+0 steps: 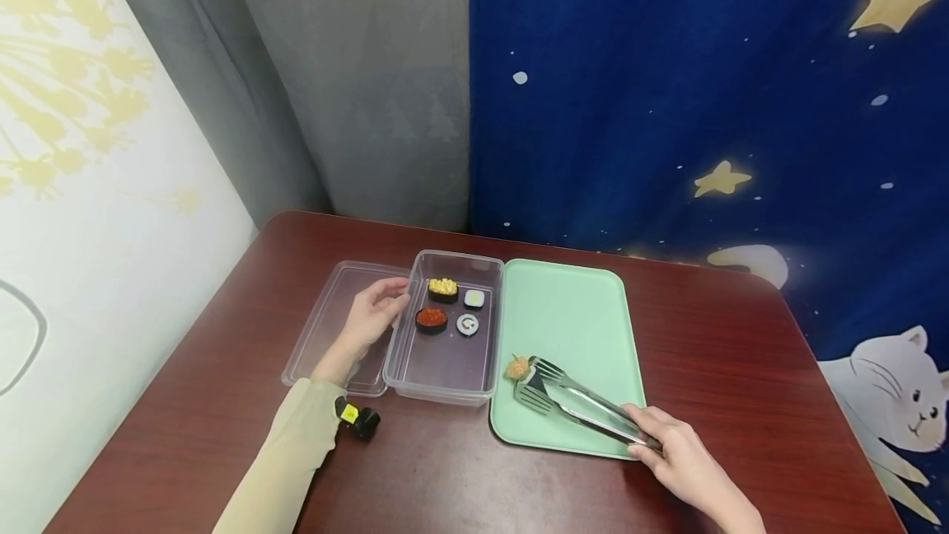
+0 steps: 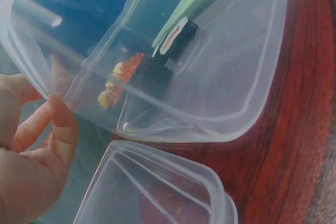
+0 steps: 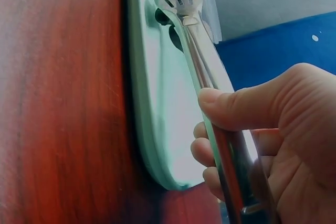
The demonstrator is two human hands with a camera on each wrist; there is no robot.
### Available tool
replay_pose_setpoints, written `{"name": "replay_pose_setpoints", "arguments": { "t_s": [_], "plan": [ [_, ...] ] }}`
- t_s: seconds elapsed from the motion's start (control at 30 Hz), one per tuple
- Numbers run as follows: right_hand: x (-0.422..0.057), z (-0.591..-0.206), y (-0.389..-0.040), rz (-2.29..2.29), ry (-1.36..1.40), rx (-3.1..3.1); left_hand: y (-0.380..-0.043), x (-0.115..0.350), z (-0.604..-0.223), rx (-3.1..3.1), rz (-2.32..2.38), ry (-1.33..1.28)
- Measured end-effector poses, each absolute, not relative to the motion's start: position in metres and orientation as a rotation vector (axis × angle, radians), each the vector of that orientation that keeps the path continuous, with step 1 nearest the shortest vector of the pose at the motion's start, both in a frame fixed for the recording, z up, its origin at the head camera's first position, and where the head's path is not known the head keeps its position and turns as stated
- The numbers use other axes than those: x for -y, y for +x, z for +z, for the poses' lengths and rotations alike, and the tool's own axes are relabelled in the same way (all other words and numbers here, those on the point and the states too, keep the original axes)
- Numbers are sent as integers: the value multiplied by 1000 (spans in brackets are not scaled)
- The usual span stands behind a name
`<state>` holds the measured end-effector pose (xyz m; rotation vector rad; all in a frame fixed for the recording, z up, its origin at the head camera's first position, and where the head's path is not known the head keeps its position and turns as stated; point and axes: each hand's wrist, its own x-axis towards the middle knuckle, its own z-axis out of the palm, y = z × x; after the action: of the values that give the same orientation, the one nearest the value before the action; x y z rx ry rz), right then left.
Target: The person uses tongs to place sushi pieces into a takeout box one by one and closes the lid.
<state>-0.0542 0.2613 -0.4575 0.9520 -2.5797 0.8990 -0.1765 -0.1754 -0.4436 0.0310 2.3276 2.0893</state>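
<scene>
My left hand (image 1: 374, 309) pinches the left wall of a clear plastic container (image 1: 437, 390), with thumb and fingers at its rim in the left wrist view. Inside stand a sushi piece with yellow topping (image 1: 443, 288), one with red roe (image 1: 432, 319), a small white-and-green roll (image 1: 474, 298) and a round sushi roll (image 1: 468, 325). My right hand (image 1: 685, 456) grips metal tongs (image 1: 593, 413) by their handles. The slotted tong heads reach over the left side of a mint-green tray (image 1: 571, 295), right at a small tan-orange food piece (image 1: 517, 367).
A clear lid (image 1: 319, 336) lies on the dark red table (image 1: 712, 336), left of the container and under my left forearm. Container and tray stand side by side, edges close together. A blue curtain (image 1: 630, 105) and a grey one (image 1: 371, 81) hang behind the table.
</scene>
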Motion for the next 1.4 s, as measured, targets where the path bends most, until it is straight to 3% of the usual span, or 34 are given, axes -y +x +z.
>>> {"name": "replay_pose_setpoints", "arguments": {
  "t_s": [0.7, 1.4],
  "plan": [
    [-267, -413, -90, 805, 981, 2505, -177, 176, -443, -2326, 2078, 46],
    [-225, -390, -126, 798, 1142, 2550, -177, 177, -444, -2300, 2096, 27]
  ]
}}
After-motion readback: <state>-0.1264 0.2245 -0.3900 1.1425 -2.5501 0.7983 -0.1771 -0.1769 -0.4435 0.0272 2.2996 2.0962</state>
